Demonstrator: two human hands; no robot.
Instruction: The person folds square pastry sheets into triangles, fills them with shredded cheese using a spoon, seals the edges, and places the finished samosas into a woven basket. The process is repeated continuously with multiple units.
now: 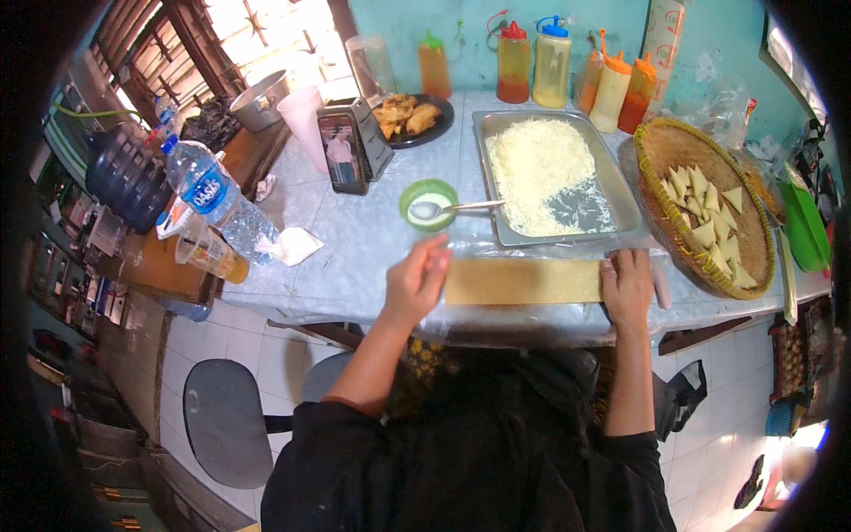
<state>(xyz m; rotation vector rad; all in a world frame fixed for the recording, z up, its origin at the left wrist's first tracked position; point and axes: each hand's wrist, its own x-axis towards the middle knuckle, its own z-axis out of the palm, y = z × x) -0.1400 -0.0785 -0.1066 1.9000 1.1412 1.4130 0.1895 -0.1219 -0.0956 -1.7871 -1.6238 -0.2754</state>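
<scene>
A long, pale yellow strip of pastry wrapper lies flat on a clear plastic sheet near the table's front edge. At its left end is my left hand, fingers curled and pressed together; whatever is between the fingertips is hidden. My right hand rests palm down over the strip's right end, fingers laid out on it. Beyond the strip, a metal tray holds shredded white filling, with part of its bottom bare. A green bowl of white paste stands left of the tray, a spoon across its rim.
A woven basket with folded pastry triangles stands at right. Sauce bottles line the wall. At left are a phone on a stand, a plate of fried food, a water bottle and a plastic cup.
</scene>
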